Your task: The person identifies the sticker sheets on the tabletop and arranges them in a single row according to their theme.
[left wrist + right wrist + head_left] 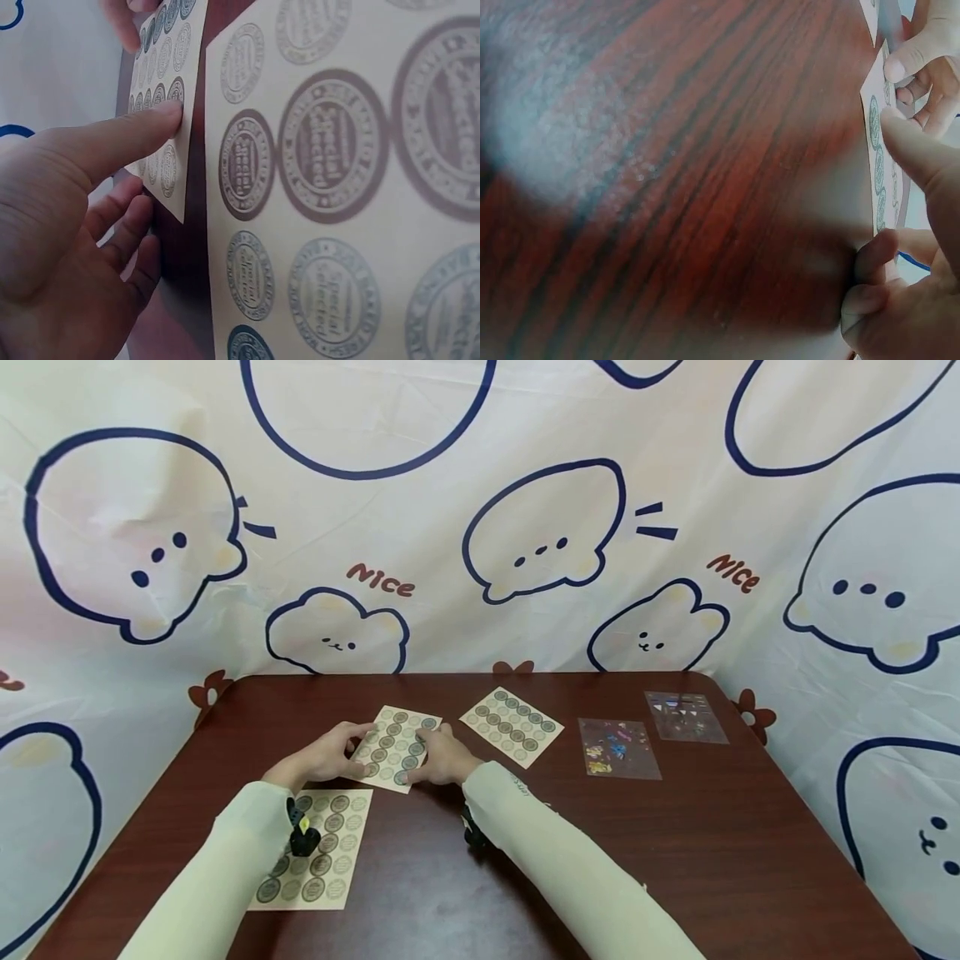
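Observation:
Both hands are at a cream sticker sheet (pixel 393 745) with rows of round "Special Selected" stickers, toward the back of the table. At its left edge my left hand (pixel 324 753) grips the sheet; in the left wrist view the thumb (pixel 142 135) lies on the printed face and the fingers curl at the edge. My right hand (pixel 447 758) holds the right side, its thumb (pixel 915 154) on the face in the right wrist view and its other fingers bent by the edge. A larger-looking sticker sheet (pixel 352 860) lies under the left forearm, partly covered by it.
Another sticker sheet (pixel 512 727) lies turned at an angle to the right of the hands. Farther right are a clear bag with colourful small pieces (pixel 618 749) and a clear bag with pale pieces (pixel 686 718). A printed cloth (pixel 435 527) hangs behind the brown table (pixel 675 860).

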Tool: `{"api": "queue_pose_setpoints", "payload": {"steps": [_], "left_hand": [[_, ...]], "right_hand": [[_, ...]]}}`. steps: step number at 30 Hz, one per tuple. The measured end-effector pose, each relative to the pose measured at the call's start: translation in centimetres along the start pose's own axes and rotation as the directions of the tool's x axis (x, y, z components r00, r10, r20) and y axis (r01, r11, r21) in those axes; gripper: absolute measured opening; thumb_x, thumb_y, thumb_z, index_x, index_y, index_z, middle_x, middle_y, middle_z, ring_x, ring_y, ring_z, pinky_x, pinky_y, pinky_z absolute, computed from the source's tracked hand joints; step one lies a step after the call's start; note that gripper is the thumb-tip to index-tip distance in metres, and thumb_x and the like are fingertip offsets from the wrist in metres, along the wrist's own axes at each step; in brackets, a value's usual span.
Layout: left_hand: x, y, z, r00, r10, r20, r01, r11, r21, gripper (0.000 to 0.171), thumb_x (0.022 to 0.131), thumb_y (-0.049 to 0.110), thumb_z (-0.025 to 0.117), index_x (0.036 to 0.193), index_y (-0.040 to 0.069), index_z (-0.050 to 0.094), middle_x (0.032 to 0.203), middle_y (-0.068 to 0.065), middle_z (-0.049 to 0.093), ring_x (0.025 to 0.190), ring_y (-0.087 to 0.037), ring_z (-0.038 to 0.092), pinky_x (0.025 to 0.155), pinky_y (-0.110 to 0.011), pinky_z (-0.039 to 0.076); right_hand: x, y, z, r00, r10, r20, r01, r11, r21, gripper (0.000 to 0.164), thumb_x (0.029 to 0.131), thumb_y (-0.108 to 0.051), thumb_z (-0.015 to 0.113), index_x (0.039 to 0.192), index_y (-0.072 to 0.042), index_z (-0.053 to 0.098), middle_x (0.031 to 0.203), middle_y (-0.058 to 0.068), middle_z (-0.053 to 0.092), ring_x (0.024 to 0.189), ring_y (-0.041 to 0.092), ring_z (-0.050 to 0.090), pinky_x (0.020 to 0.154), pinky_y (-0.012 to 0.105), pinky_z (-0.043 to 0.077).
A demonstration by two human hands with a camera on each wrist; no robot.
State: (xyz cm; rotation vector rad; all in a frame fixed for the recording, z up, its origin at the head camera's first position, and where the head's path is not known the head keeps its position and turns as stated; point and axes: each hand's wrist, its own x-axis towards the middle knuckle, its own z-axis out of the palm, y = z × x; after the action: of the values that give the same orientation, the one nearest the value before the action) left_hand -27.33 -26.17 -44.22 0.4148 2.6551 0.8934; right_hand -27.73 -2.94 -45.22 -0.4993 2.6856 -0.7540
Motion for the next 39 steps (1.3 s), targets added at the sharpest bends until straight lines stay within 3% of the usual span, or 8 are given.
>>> {"api": "queue_pose_setpoints", "payload": {"steps": [9,26,33,39], "left_hand": [[-0.13,0.49,0.01,0.995,-0.065,0.070,0.066,0.998,-0.005,0.080,0.091,0.015,0.074,0.157,0.002,0.031,0.148,-0.029,0.029,0.122,-0.044,0.043,0.099,-0.053,0.043],[0.06,0.44,0.24,0.999,-0.048,0.020,0.047,0.999,0.026,0.076,0.090,0.015,0.075,0.154,-0.002,0.037,0.141,-0.030,0.031,0.110,-0.036,0.045,0.094,-0.047,0.043],[0.04,0.49,0.46,0.999,-0.036,-0.006,0.036,0.998,0.043,0.074,0.089,0.019,0.077,0.150,-0.004,0.042,0.133,-0.029,0.040,0.106,-0.033,0.046,0.090,-0.044,0.044],[0.13,0.47,0.52,1.000,-0.020,-0.019,0.021,0.999,0.038,0.073,0.089,0.018,0.077,0.149,-0.005,0.044,0.123,-0.024,0.052,0.099,-0.027,0.049,0.086,-0.037,0.043]], "right_hand": [[-0.15,-0.31,-0.27,1.000,-0.005,-0.007,0.005,0.998,-0.067,0.082,0.081,-0.036,0.085,0.150,-0.012,0.048,0.139,0.015,0.045,0.117,0.024,0.058,0.103,0.032,0.048],[0.03,-0.07,-0.24,1.000,-0.009,-0.007,0.008,1.000,-0.017,0.074,0.084,-0.030,0.084,0.148,-0.014,0.051,0.141,0.016,0.044,0.121,0.025,0.056,0.106,0.033,0.046],[0.12,0.07,-0.21,1.000,-0.016,-0.012,0.016,1.000,-0.004,0.072,0.084,-0.028,0.084,0.146,-0.011,0.053,0.137,0.016,0.049,0.119,0.023,0.052,0.106,0.032,0.046],[0.22,0.01,-0.31,0.999,-0.037,-0.011,0.037,0.999,-0.038,0.070,0.085,-0.026,0.083,0.147,-0.010,0.052,0.141,0.013,0.054,0.129,0.022,0.050,0.112,0.031,0.041]]}}
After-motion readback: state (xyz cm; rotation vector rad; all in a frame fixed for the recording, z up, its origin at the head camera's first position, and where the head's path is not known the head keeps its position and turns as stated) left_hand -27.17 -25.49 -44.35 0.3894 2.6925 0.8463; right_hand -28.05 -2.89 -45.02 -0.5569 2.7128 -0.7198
